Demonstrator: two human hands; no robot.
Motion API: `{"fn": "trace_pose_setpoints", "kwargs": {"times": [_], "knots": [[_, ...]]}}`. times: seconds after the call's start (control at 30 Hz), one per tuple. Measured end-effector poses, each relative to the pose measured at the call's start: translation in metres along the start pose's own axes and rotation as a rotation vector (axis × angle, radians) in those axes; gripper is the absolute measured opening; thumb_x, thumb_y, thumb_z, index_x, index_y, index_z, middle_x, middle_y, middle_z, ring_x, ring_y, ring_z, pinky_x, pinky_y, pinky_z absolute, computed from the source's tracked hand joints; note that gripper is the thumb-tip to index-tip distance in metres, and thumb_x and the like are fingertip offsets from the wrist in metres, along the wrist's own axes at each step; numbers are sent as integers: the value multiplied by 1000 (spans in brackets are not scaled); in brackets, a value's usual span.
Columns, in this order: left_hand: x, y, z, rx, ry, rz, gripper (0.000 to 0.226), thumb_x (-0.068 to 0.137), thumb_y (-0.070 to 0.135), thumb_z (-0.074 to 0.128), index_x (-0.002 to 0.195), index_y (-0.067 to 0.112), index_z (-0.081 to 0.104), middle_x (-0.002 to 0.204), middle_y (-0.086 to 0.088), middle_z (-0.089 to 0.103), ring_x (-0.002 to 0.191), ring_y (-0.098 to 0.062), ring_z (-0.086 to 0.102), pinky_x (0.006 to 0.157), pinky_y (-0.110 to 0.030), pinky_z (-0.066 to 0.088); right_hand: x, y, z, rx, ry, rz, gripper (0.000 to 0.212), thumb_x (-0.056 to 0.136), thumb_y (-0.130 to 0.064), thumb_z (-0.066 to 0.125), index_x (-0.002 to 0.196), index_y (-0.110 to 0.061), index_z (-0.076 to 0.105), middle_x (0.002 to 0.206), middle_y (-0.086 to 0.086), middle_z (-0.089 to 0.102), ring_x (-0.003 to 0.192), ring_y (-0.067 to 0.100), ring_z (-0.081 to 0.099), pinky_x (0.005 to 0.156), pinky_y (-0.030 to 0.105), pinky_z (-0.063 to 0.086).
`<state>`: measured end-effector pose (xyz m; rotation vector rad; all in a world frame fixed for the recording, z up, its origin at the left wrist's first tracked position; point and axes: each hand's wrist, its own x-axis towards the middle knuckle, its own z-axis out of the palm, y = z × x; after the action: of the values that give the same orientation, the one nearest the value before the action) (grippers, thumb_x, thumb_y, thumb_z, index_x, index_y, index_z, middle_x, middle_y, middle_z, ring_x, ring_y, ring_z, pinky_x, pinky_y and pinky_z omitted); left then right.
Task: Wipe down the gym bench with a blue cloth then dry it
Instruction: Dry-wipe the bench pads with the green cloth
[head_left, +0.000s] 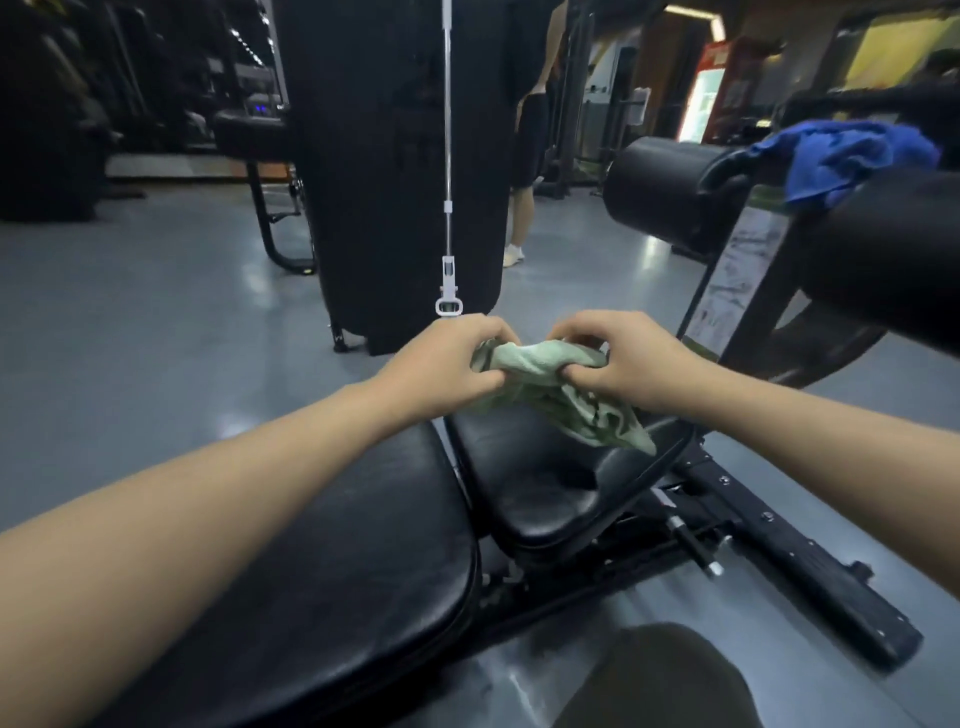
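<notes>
A pale green cloth (563, 395) hangs bunched between my two hands above the far seat pad of the black gym bench (540, 488). My left hand (447, 364) grips its left end with curled fingers. My right hand (623, 364) pinches the right end. The cloth's lower corner droops toward the seat pad. The bench's long back pad (322, 561) runs under my left forearm. A blue cloth (841, 156) lies draped over a black roller pad (675, 192) at the upper right, away from both hands.
A tall black weight stack column (395, 156) stands ahead with a white cable and clip (448, 296) hanging just beyond my left hand. A person (530, 135) stands behind it. The bench's metal frame (789, 561) stretches right over the grey floor. My knee (660, 680) shows at the bottom.
</notes>
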<state>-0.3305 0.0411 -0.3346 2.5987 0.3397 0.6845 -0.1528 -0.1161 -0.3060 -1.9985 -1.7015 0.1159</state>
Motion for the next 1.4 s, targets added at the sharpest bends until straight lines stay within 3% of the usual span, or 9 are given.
{"fn": "trace_pose_setpoints", "kwargs": {"times": [0.07, 0.17, 0.3, 0.4, 0.6, 0.67, 0.77, 1.1, 1.4], "knots": [[-6, -13, 15, -5, -31, -11, 18, 82, 29, 65, 98, 37, 64, 96, 15, 65, 89, -10, 56, 72, -26, 42, -2, 6, 14, -38, -7, 2, 25, 85, -14, 71, 105, -29, 70, 97, -13, 69, 92, 3, 61, 81, 20, 48], [-14, -25, 37, 18, -49, -40, 22, 80, 32, 65, 101, 37, 64, 94, 16, 61, 88, -5, 54, 73, -31, 46, -8, 17, 36, -136, -29, -25, 28, 83, -19, 71, 109, -31, 67, 99, -14, 66, 93, 8, 61, 83, 35, 52], [-32, -41, 67, 135, -78, 57, 26, 82, 27, 76, 107, 31, 69, 102, 9, 54, 98, -11, 43, 82, -29, 39, -26, 29, 68, -252, -103, -101, 35, 85, -31, 70, 116, -40, 56, 101, -15, 58, 92, 8, 56, 79, 34, 49], [-47, -59, 88, 205, -106, 94, 29, 79, 30, 82, 107, 30, 73, 100, 5, 44, 94, -18, 42, 78, -40, 47, -38, 39, 92, -348, -194, -182, 36, 89, -45, 64, 122, -37, 55, 100, -11, 53, 92, 11, 53, 74, 37, 50], [-68, -80, 99, -14, -265, -42, 46, 82, 30, 80, 123, 42, 62, 102, 13, 42, 92, -5, 49, 85, -31, 48, -40, 46, 115, -476, -173, -415, 40, 92, -55, 56, 115, -23, 62, 105, 1, 50, 87, 20, 47, 78, 40, 46], [-73, -86, 94, -35, -277, -14, 53, 83, 32, 79, 131, 43, 59, 107, 14, 44, 99, -1, 47, 87, -22, 44, -39, 44, 115, -474, -167, -470, 45, 95, -56, 52, 123, -23, 62, 117, 5, 51, 100, 23, 49, 91, 41, 44], [-83, -98, 85, 75, -245, 17, 58, 86, 42, 74, 139, 47, 49, 117, 17, 45, 110, -4, 46, 91, -24, 42, -35, 48, 117, -462, -242, -512, 50, 100, -57, 46, 138, -26, 57, 143, 10, 46, 132, 27, 45, 108, 44, 37], [-117, -131, 88, 255, -42, -118, 55, 88, 63, 38, 130, 32, 55, 127, 14, 48, 116, -10, 47, 98, -33, 44, -29, 58, 152, -541, -317, -411, 52, 105, -57, 27, 150, -34, 42, 164, -5, 29, 151, 21, 25, 119, 49, 25], [-112, -138, 103, 277, 26, -122, 44, 88, 57, 45, 121, 31, 56, 121, 11, 47, 113, -13, 45, 90, -32, 38, 19, 44, 178, -555, -286, -195, 62, 100, -59, 14, 152, -35, 37, 163, -4, 31, 151, 22, 24, 121, 48, 20]]}}
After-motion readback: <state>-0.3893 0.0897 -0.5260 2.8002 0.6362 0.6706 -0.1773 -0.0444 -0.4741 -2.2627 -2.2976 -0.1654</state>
